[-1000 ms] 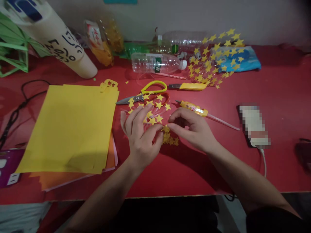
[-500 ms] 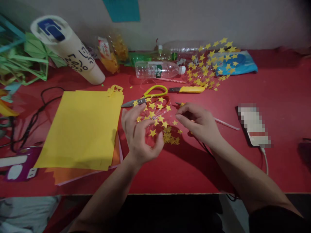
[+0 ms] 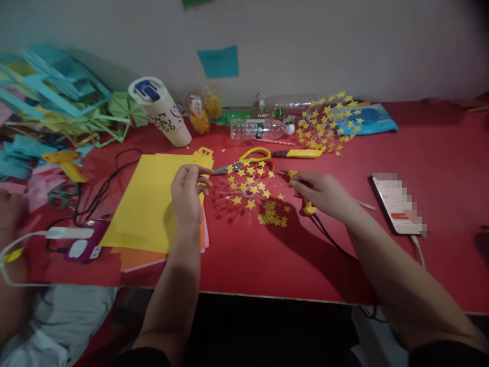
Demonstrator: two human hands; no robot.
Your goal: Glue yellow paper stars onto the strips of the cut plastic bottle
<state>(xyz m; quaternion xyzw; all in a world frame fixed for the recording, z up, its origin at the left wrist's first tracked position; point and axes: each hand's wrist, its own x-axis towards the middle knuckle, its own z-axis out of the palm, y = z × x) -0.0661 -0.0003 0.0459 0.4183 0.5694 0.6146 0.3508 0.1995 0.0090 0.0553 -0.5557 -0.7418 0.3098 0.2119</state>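
My left hand [image 3: 188, 196] hovers over the right edge of a stack of yellow paper sheets [image 3: 143, 199], fingers loosely bent and apart, with nothing visible in them. Right of it lies a clear plastic piece [image 3: 247, 192] cut into thin spreading strips, with yellow stars on them. My right hand [image 3: 319, 192] is closed around a yellow hot glue gun [image 3: 308, 208]; its dark nozzle points left and the hand hides much of its body. Between the hands sits a small heap of loose yellow stars [image 3: 273, 219]. Scissors [image 3: 255, 154] with a yellow handle lie just behind the plastic piece.
Behind are a yellow cutter [image 3: 303, 153], clear bottle [image 3: 260, 130], second starred plastic piece [image 3: 324, 125] and white tumbler [image 3: 162, 114]. A phone [image 3: 397, 206] lies right. At left are another glue gun [image 3: 65, 164], a purple power strip [image 3: 84, 244] and another person's arm [image 3: 11, 285].
My left hand has moved left, from over the starred plastic piece to above the yellow paper. My right hand stays at the glue gun. The view has shifted, showing more of the left side.
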